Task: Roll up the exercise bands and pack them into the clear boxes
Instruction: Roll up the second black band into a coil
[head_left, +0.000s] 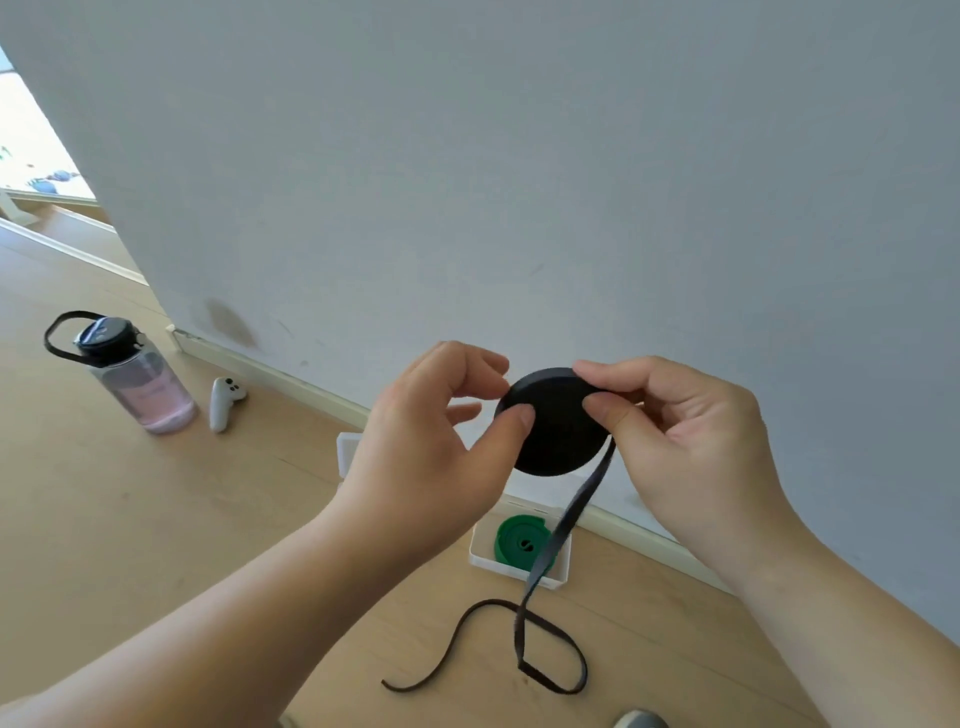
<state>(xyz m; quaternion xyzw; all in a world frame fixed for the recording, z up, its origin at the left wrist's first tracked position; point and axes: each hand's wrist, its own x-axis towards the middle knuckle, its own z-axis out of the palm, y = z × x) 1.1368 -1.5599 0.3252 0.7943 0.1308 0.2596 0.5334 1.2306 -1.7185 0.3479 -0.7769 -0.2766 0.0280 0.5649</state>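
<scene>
- Up in the air between both hands, the black band (556, 431) is wound into a flat, tight disc, held on edge in front of the white wall (519, 156).
- Its loose tail (571, 514) drops from the disc's right side down to the wooden floor (156, 519), where it lies in a twisted loop.
- The left hand (431, 457) pinches the disc's left rim, thumb on the near face and the other fingers curled behind it.
- The right hand (685, 441) pinches the right rim, thumb pressed on the near face and forefinger hooked over the top edge.
- Below the disc, a clear box (563, 571) stands on the floor by the skirting board, with a rolled green band (519, 540) lying inside; the black tail hangs across in front of it.
- The box's open lid (347, 452) shows behind the left hand.
- Well off to the left on the floor stand a water bottle (140, 379) with pink liquid and, just beside it, a white controller (223, 402).
</scene>
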